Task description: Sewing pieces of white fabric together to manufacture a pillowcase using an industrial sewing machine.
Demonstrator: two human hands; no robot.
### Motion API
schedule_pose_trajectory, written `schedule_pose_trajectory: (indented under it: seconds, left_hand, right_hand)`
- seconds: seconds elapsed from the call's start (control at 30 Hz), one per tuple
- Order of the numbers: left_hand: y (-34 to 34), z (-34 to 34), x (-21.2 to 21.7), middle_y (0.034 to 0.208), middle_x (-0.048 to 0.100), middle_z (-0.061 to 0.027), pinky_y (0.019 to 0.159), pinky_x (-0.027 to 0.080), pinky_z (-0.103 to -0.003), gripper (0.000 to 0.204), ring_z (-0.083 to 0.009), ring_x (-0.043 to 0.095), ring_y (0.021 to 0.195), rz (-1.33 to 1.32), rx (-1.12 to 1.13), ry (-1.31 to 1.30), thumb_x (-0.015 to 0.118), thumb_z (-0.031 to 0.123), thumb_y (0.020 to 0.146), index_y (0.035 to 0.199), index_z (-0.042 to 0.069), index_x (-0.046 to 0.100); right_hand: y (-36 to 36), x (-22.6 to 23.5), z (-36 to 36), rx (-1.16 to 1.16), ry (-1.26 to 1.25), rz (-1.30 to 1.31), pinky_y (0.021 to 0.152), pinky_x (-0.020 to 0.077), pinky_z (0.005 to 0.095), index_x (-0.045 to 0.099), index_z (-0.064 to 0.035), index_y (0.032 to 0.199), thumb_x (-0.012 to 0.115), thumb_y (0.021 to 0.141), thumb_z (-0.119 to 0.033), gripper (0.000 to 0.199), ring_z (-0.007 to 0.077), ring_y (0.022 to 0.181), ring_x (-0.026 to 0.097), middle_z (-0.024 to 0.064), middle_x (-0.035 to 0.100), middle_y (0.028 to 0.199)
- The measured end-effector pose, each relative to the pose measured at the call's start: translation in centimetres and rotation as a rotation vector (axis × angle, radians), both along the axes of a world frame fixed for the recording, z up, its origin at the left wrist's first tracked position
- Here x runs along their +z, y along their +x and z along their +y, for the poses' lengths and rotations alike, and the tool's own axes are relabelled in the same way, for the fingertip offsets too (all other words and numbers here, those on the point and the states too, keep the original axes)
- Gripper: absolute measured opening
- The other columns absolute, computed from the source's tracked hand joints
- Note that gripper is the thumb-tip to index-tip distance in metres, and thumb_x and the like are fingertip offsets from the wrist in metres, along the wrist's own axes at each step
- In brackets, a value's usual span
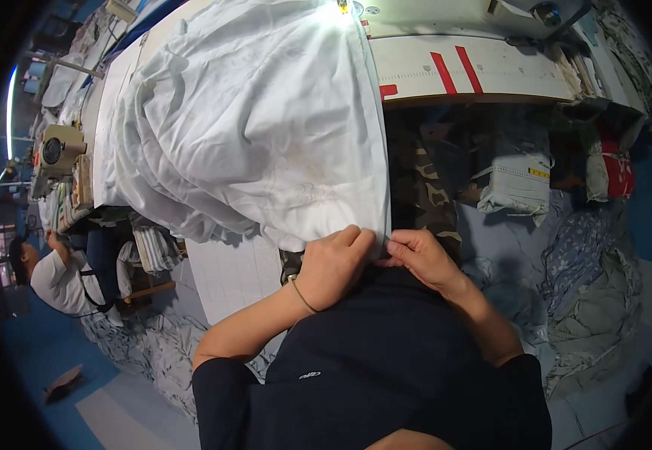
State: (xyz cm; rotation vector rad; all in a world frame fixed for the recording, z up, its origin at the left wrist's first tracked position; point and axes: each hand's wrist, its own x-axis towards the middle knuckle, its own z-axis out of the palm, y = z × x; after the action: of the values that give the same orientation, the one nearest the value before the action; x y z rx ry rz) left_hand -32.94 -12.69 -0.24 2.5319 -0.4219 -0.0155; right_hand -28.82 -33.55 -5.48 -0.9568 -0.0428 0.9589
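Note:
A large white fabric sheet [251, 127] lies bunched over the work table and hangs down toward me. My left hand [333, 266] grips its lower corner edge, fingers curled over the cloth. My right hand [419, 259] pinches the same hem just to the right, thumb and fingers closed on it. Both hands sit close together in front of my dark shirt, at the fabric's bottom right corner.
The white table top [491, 71] with red marks runs along the top right. Stacked folded cloth [521, 180] and patterned fabric piles [588, 262] lie on the right. At the far left a seated person [56, 277] works near a sewing machine [59, 154].

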Motion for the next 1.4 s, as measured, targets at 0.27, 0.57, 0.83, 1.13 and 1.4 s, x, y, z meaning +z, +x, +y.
schedule_pose_trajectory:
  seconds: [0.27, 0.57, 0.83, 1.13, 1.4]
  left_hand:
    - [-0.1, -1.2, 1.3, 0.074, 0.058, -0.0086, 0.055, 0.05, -0.042, 0.013, -0.0315, 0.063, 0.066, 0.069, 0.056, -0.101, 0.068, 0.008, 0.084, 0.093, 0.007, 0.06]
    - [1.6, -1.9, 5.6, 0.078, 0.058, -0.0052, 0.069, 0.051, -0.04, 0.013, -0.0267, 0.061, 0.073, -0.01, -0.286, 0.04, 0.07, 0.008, 0.075, 0.085, 0.008, 0.062]
    - [3.9, -4.2, 1.5, 0.097, 0.056, -0.0099, 0.076, 0.053, -0.037, 0.015, -0.0262, 0.058, 0.089, -0.007, -0.405, 0.032, 0.067, 0.011, 0.075, 0.089, 0.005, 0.064]
    - [5.2, -3.9, 3.8, 0.098, 0.061, -0.011, 0.078, 0.054, -0.037, 0.012, -0.026, 0.063, 0.09, 0.125, -0.568, -0.112, 0.063, 0.01, 0.083, 0.092, 0.002, 0.065]
    - [6.5, -2.4, 3.1, 0.123, 0.069, -0.0129, 0.093, 0.052, -0.036, 0.027, -0.0294, 0.067, 0.108, 0.586, -0.674, -0.678, 0.064, 0.016, 0.096, 0.119, 0.002, 0.068]
  right_hand:
    - [-0.1, 0.0, -0.8, 0.025, -0.247, -0.288, 0.079, 0.0573, 0.0247, 0.064, 0.0063, 0.09, 0.058, 0.1, -0.005, 0.016, 0.005, 0.082, 0.06, -0.0001, 0.06, 0.083]
    - [-0.1, 2.1, -1.6, -0.041, -0.388, -0.558, 0.071, 0.0522, 0.0257, 0.066, 0.0068, 0.093, 0.065, 0.093, -0.002, 0.009, 0.0094, 0.081, 0.064, 0.0064, 0.065, 0.084]
    - [0.8, 1.7, -3.8, -0.017, -0.447, -0.768, 0.074, 0.0526, 0.03, 0.068, 0.0043, 0.101, 0.067, 0.089, -0.002, 0.014, 0.0224, 0.086, 0.068, 0.0128, 0.069, 0.093]
    - [8.4, 3.8, -0.7, -0.313, -0.474, -1.813, 0.083, 0.0483, 0.037, 0.074, -0.0049, 0.091, 0.071, 0.067, -0.001, 0.024, 0.0237, 0.093, 0.061, 0.0045, 0.07, 0.095]
    - [10.4, 11.6, 0.6, -0.154, -0.272, -1.707, 0.079, 0.0465, 0.0359, 0.073, -0.0029, 0.083, 0.063, 0.063, 0.009, 0.025, 0.0239, 0.091, 0.069, 0.0064, 0.071, 0.089]
